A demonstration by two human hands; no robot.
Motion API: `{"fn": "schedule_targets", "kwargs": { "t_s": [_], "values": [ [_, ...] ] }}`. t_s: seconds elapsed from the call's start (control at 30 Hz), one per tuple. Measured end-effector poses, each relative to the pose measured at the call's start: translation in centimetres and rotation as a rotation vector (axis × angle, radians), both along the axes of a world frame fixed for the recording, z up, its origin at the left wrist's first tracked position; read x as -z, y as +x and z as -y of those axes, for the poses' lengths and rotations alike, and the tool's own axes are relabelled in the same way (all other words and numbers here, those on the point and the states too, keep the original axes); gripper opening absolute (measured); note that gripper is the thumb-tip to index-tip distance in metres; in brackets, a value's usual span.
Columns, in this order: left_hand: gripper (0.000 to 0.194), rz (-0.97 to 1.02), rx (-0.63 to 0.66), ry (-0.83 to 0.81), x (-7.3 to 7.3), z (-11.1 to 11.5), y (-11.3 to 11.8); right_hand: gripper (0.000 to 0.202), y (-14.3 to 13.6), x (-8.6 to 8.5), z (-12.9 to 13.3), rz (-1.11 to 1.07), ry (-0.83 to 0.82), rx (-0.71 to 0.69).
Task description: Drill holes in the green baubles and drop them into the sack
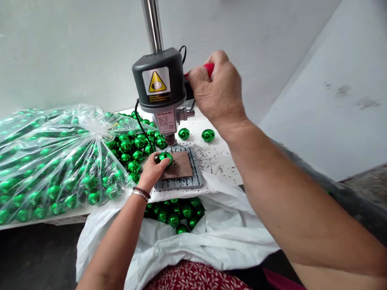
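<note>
Between the fingers and thumb of my left hand (156,166) is a shiny green ball (165,158). It is beside the thin drill bit (171,148) of a small bench drill (159,78), over a brown board (183,165) on the grey drill base (197,178). I cannot tell whether the bit touches the ball. Raised at the drill's right side, my right hand (219,89) is wrapped round its red-ended lever handle (209,68). A warning sticker shows on the drill's dark housing.
A clear plastic bag (94,127) full of green balls lies at left, with loose balls (133,143) beside it. Two balls (208,135) sit behind the base on the white table (225,154), among dark shavings. Below the table edge, an opened white sack (184,242) holds more balls.
</note>
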State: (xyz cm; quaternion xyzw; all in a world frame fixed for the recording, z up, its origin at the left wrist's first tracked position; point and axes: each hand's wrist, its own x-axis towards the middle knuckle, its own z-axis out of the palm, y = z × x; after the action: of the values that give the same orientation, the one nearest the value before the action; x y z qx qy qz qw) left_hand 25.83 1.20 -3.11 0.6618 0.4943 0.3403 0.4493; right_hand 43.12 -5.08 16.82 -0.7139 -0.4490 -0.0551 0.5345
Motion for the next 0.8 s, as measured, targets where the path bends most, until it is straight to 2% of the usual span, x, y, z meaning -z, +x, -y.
{"fn": "schedule_targets", "kwargs": {
  "t_s": [0.13,0.43,0.63,0.8],
  "values": [
    [0.052,-0.023,0.003,0.029,-0.3,0.1,0.6,0.029,0.4,-0.7,-0.6,0.016,-0.009,-0.041],
    [0.048,-0.115,0.042,0.078,0.0,1.0,1.5,0.026,0.6,-0.4,-0.7,0.008,-0.002,-0.054],
    [0.054,-0.449,0.053,0.311,-0.8,2.1,1.8,0.027,0.4,-0.5,-0.5,-0.011,-0.002,-0.055],
    [0.053,-0.570,0.055,0.292,-1.2,2.6,2.4,0.030,0.1,-0.1,0.3,-0.013,0.014,-0.061]
  ]
}}
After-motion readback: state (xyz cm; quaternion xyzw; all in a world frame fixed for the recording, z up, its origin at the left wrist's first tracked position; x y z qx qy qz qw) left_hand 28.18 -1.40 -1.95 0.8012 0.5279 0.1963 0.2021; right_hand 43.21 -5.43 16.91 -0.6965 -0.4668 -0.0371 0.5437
